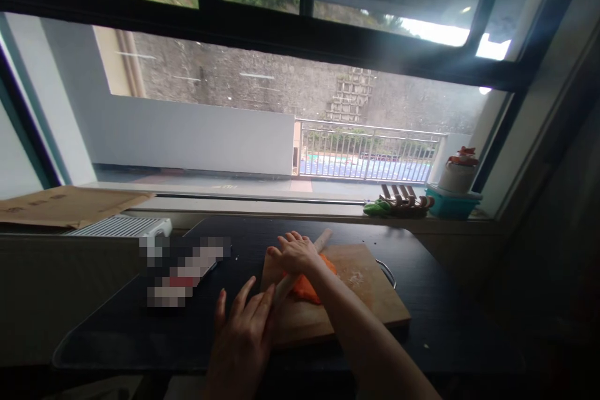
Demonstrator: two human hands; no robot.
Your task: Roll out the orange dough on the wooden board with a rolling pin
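Note:
A pale wooden rolling pin lies slantwise across a wooden cutting board. Beneath it is a flattened orange sheet of what looks like dough, partly covered by the pin and my right forearm. My right hand rests palm down over the pin's upper part, fingers stretched out and spread. At the near end of the pin, my left hand touches it with its fingers extended and apart. Whitish powder marks the board's right half.
The board lies on a dark table, its metal handle on the right. A pixelated item is at left. Behind are a brown cardboard piece, a white slatted unit, and a teal box beside a brown rack on the sill.

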